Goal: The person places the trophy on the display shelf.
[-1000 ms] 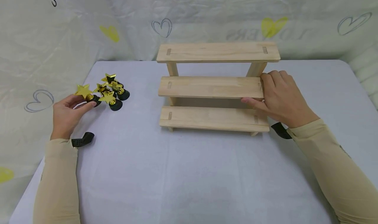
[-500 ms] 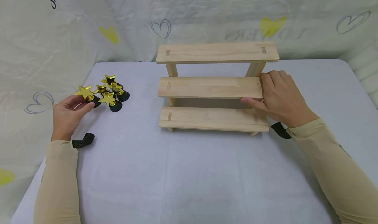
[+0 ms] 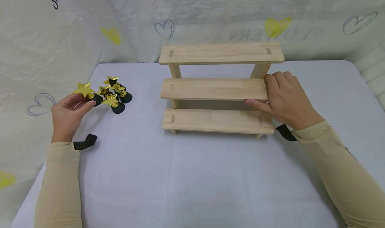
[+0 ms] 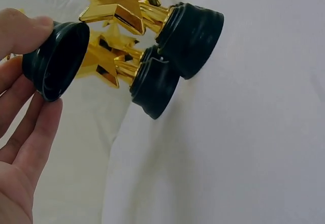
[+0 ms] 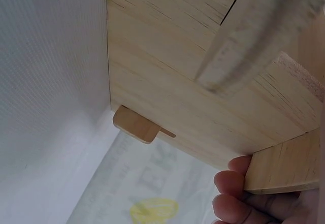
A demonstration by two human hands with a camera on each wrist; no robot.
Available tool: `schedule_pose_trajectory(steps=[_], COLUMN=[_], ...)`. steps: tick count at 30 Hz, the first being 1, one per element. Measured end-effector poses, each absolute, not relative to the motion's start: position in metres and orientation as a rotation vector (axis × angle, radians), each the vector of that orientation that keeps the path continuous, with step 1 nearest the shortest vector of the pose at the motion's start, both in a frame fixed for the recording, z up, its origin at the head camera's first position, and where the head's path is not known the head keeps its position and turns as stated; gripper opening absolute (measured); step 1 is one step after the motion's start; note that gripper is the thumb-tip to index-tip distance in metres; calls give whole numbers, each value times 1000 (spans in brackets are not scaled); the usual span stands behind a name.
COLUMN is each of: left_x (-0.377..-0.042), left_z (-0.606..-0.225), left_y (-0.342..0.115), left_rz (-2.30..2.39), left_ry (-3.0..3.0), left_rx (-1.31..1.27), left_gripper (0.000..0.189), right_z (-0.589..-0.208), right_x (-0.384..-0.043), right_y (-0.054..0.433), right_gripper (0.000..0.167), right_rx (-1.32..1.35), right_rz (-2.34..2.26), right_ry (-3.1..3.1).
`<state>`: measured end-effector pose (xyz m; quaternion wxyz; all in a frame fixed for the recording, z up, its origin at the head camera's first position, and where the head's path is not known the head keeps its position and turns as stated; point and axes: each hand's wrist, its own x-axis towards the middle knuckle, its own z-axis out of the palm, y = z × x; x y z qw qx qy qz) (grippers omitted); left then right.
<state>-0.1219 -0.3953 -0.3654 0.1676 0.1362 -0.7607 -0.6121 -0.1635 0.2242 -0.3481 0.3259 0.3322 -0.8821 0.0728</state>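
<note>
Left hand (image 3: 67, 116) pinches a gold star trophy (image 3: 84, 89) by its black base; trophy tilted, hollow underside showing in left wrist view. Other star trophies (image 3: 110, 99) clustered just beside it, left side of surface (image 3: 192, 174). Right hand (image 3: 285, 99) grips right end of middle tier (image 3: 215, 89) on three-tier wooden rack (image 3: 218, 119), thumb along front edge.

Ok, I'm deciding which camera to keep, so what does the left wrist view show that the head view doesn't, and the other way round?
Only the left wrist view shows the hollow underside of the held trophy.

Only the head view shows the three-tiered wooden stand, the right hand gripping it, and the beige sleeves.

Both show the left hand holding its trophy, other star trophies close by, and the white cloth.
</note>
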Motion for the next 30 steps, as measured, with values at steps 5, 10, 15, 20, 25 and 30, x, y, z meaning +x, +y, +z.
schedule_pose_trajectory(steps=[5, 10, 15, 20, 25, 30], left_x=[-126, -127, -126, -126, -128, -129], left_z=[-362, -358, -353, -348, -344, -343], left_y=[-386, -381, -375, -363, -347, -332], left_rz=[-1796, -1769, -1723, -1717, -1770, -1813], left_ry=[-2065, -2047, -2070, -2087, -2068, -2061], left_rx=[301, 272, 262, 224, 154, 131], left_gripper=[44, 43, 46, 47, 46, 44], right_z=[-345, -344, -345, -346, -345, -346], right_x=[-162, -162, -162, -162, -162, -163], right_y=[225, 225, 226, 227, 227, 225], right_gripper=[98, 101, 100, 97, 98, 97], right_rx=[872, 871, 875, 879, 873, 870], right_rz=[159, 135, 126, 155, 147, 181], right_ry=[-2333, -2345, -2337, -2316, -2346, -2334])
